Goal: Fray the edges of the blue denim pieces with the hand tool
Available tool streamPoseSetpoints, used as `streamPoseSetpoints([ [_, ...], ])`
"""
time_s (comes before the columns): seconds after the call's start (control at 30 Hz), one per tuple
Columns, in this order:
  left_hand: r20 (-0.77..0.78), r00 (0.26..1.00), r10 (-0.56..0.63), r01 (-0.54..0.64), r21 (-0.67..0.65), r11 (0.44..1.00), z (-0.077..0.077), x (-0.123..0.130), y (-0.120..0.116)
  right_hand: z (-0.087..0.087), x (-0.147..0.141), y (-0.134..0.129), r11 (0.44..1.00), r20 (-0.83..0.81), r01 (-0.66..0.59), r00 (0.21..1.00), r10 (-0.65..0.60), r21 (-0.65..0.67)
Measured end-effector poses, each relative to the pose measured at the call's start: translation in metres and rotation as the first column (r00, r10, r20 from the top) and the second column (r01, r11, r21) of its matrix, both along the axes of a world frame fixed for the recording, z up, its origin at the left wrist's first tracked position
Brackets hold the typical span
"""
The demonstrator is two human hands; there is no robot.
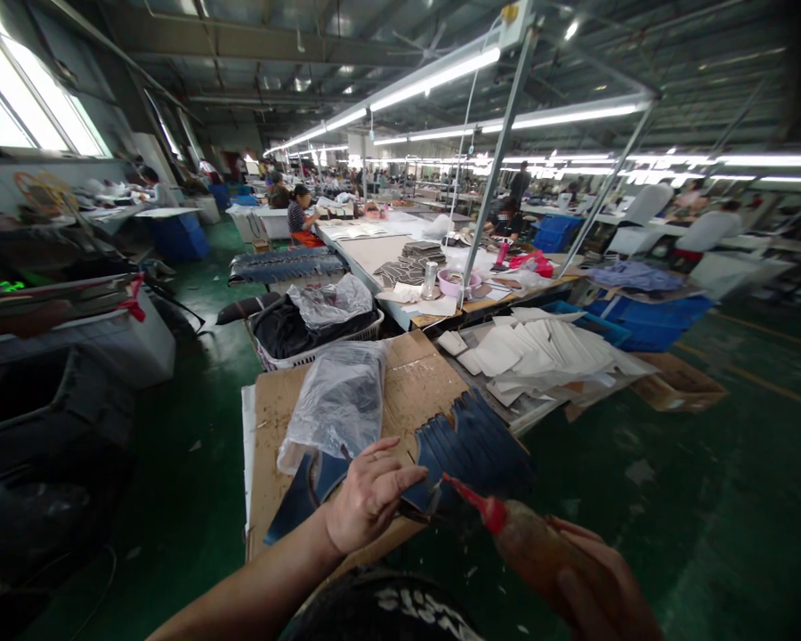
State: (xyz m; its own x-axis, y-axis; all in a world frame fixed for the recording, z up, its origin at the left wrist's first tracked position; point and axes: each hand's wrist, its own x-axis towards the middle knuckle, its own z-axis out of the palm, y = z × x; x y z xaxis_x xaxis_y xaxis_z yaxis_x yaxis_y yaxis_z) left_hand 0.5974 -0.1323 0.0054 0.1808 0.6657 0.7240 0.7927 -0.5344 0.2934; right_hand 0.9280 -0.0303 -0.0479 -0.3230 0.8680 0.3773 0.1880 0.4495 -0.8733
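Observation:
My right hand (597,579) is wrapped round a glue bottle (534,539) with a red cap and a thin red nozzle. The bottle is tilted, its tip pointing left, just right of my left hand's fingers. My left hand (370,494) is partly closed at a dark blue, leather-like cut piece (410,499) and seems to grip it; its underside is hidden. More blue material (294,503) lies left of this hand. Beyond, an overlapping row of blue pieces (471,441) lies along the board's right edge.
The work surface is brown cardboard (414,365) with a clear plastic bag (340,396) on it. Behind stands a basket (313,352) with dark material. White sheets (534,352) are fanned out at the right. A long table (367,254) holds cut pieces; several people sit farther off.

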Motion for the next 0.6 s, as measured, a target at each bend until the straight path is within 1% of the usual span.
streamPoseSetpoints([
  [0.07, -0.023, 1.000, 0.005, -0.005, 0.001, 1.000, 0.000, 0.001, 0.000, -0.004, 0.000, 0.001, 0.998, -0.043, 0.022, 0.999, -0.024, -0.061],
  [0.23, -0.053, 0.998, 0.032, -0.032, -0.006, 0.999, -0.002, 0.002, 0.002, -0.004, -0.014, -0.013, 0.967, -0.127, -0.048, 0.992, 0.017, -0.248],
  [0.3, -0.049, 0.998, 0.029, -0.029, -0.012, 1.000, -0.003, 0.001, 0.002, -0.003, -0.020, -0.021, 0.957, -0.157, -0.076, 0.987, 0.032, -0.281],
  [0.43, -0.056, 0.998, 0.033, -0.034, -0.029, 0.999, -0.005, 0.001, 0.002, 0.000, -0.025, -0.033, 0.944, -0.212, -0.148, 0.974, 0.086, -0.295],
  [0.53, -0.054, 0.998, 0.037, -0.039, -0.022, 0.999, -0.005, 0.003, 0.002, 0.002, -0.025, -0.033, 0.928, -0.259, -0.139, 0.965, 0.049, -0.345],
  [0.6, -0.046, 0.998, 0.041, -0.042, -0.013, 0.999, -0.004, 0.004, 0.002, 0.002, -0.025, -0.030, 0.921, -0.256, -0.127, 0.966, 0.030, -0.369],
])
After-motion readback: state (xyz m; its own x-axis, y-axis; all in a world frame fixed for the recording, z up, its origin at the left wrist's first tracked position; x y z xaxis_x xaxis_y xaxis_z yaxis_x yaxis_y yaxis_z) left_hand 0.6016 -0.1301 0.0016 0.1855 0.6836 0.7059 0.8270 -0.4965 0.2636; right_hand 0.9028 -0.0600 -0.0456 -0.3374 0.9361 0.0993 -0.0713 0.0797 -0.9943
